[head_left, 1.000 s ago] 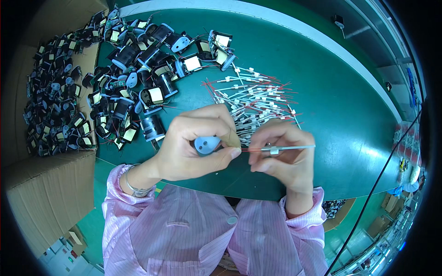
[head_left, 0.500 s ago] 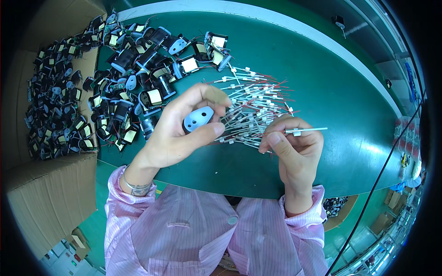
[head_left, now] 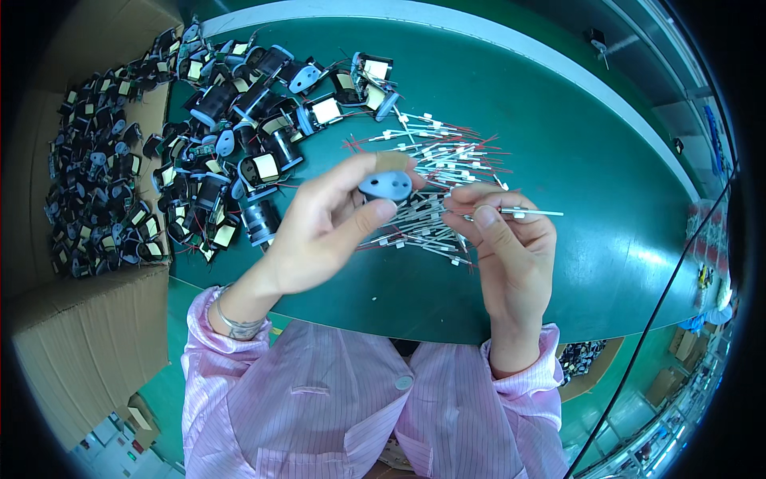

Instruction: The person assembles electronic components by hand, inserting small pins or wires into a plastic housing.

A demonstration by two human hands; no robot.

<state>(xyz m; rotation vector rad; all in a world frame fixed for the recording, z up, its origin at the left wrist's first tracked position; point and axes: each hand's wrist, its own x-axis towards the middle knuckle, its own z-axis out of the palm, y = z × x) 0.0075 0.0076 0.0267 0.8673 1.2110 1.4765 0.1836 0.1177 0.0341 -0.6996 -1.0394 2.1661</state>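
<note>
My left hand [head_left: 315,231] is closed around a small black motor-like unit with a grey-blue oval end cap [head_left: 388,186]. Dark holes show in the cap, which faces up; most of the black body is hidden by my fingers. In my right hand [head_left: 517,259], thumb and fingers pinch a thin wired rod [head_left: 546,213], pale and metallic with a small white tab. Its pale end sticks out to the right, and fine red wire shows at my fingertips. Both hands hover over a loose pile of similar wired rods [head_left: 455,169], a small gap apart.
Many similar black units [head_left: 263,166] with pale yellow pads cover the left of the green table [head_left: 590,160]. More fill a cardboard box [head_left: 88,319] at the left edge. Another box of parts [head_left: 582,359] sits below the table's right front. A black cable [head_left: 638,355] crosses the right side.
My left hand has moved right and turned the unit, so its cap lies more level and a pale yellow patch shows behind it. My right hand has shifted slightly up and left with the rod.
</note>
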